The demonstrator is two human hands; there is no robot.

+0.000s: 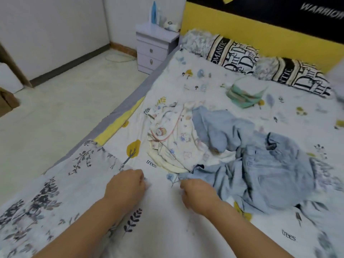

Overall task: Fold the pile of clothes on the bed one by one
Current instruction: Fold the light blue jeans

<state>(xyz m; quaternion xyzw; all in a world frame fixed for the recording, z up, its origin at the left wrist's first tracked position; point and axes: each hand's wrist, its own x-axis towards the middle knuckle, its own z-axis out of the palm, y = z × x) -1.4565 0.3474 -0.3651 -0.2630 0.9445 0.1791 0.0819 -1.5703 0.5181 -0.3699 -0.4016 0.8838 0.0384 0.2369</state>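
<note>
The pile lies in the middle of the bed [214,75]: a cream garment with cartoon prints [173,138] on the left, crumpled light blue clothes [260,161] on the right. My left hand [126,185] and my right hand [195,194] rest on the near part of the bed, both with fingers curled, pinching white cloth [165,211] that lies flat between them. Blur hides whether that cloth is a garment or the sheet. My right hand sits just beside the blue clothes' near edge.
A folded green and white stack [245,92] sits farther up the bed, in front of two lettered pillows [232,53]. A lilac nightstand [154,47] with bottles stands at the bed's far left corner. Pale floor [65,108] runs along the bed's left edge.
</note>
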